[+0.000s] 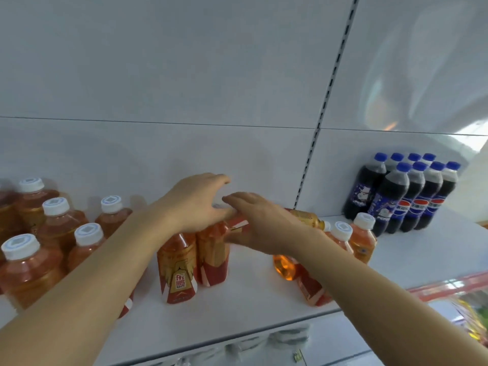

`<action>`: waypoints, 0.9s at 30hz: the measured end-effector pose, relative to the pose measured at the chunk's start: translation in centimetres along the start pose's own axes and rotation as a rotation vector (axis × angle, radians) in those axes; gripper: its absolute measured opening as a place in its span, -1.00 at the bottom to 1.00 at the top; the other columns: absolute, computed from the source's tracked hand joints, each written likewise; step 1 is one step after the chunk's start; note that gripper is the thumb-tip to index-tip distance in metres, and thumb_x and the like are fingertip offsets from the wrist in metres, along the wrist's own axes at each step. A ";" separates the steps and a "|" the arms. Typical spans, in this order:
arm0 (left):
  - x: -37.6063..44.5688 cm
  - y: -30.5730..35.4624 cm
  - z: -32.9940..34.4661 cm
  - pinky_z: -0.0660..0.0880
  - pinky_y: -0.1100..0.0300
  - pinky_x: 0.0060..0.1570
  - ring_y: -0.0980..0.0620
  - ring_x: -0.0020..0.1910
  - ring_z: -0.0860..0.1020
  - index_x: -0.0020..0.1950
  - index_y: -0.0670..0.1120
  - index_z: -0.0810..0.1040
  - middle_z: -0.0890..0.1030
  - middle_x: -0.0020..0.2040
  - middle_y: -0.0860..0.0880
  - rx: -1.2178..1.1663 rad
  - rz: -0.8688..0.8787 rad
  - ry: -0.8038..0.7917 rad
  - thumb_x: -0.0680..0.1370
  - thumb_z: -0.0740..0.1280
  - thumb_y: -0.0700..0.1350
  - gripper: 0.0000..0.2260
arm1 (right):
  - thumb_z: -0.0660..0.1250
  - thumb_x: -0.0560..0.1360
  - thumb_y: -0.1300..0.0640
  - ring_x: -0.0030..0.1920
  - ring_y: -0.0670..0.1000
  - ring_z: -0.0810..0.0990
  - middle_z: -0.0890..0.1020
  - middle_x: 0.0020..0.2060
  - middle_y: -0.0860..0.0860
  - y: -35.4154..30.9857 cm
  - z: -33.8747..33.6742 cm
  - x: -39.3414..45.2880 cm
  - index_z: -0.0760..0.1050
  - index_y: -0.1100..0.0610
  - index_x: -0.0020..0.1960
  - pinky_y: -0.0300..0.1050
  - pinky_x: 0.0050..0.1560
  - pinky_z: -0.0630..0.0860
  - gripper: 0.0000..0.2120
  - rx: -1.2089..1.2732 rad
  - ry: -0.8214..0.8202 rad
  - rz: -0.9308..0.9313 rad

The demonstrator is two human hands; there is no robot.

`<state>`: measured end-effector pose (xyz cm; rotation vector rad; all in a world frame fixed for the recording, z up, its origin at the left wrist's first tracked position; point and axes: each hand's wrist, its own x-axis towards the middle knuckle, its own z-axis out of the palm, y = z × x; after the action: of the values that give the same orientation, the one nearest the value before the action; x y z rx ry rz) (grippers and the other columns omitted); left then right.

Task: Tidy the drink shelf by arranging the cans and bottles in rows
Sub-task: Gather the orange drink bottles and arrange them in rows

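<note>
Two orange drink bottles with red and gold labels (177, 268) (212, 256) stand side by side mid-shelf. My left hand (194, 203) arches over their tops, fingers curled round the white cap of the rear one. My right hand (260, 224) meets it from the right, its thumb and fingers round a red-labelled bottle (238, 223), which is mostly hidden between the hands. Behind my right wrist a gold-labelled bottle (306, 217) lies on its side. Another orange bottle (286, 266) is partly hidden under my right forearm.
Several white-capped orange bottles (56, 225) crowd the shelf's left end, and two more (364, 240) stand right of my hands. A block of dark cola bottles with blue caps (406, 199) fills the back right. The white shelf (250, 294) has bare board along its front edge.
</note>
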<state>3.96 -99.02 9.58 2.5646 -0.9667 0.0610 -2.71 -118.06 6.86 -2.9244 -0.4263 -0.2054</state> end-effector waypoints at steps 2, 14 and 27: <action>0.0 2.1 0.3 0.41 0.05 0.43 0.02 0.46 0.46 0.62 0.06 0.34 0.44 0.54 0.05 -0.097 0.054 0.052 0.56 0.39 0.31 -0.30 | 0.35 0.65 -0.19 0.53 0.02 0.37 0.49 0.51 -0.01 1.4 -2.3 -2.2 0.29 -0.02 0.66 0.08 0.50 0.40 -0.35 -0.022 0.100 0.036; -0.7 15.8 11.2 0.43 0.00 0.41 -0.05 0.51 0.43 0.69 0.19 -0.01 0.27 0.66 0.04 -0.198 0.117 -0.041 0.53 0.41 0.35 -0.12 | 0.33 0.50 -0.36 0.36 0.02 0.53 0.45 0.50 -0.12 14.8 -6.5 -15.7 0.14 -0.36 0.60 0.21 0.39 0.53 -0.26 0.052 -0.045 0.387; -7.6 14.0 11.9 0.54 0.03 0.34 0.17 0.41 0.51 0.60 0.38 0.14 0.49 0.47 0.25 -0.254 -0.200 0.323 0.53 0.53 0.16 -0.23 | 0.48 0.42 -0.19 0.13 -0.06 0.63 0.60 0.20 -0.23 11.9 -2.9 -13.4 0.18 -0.35 0.59 -0.12 0.09 0.56 -0.17 0.150 0.059 -0.012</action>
<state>-12.00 -108.37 2.16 2.3093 -0.5562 0.2696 -12.25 -133.46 5.62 -2.7622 -0.4304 -0.2495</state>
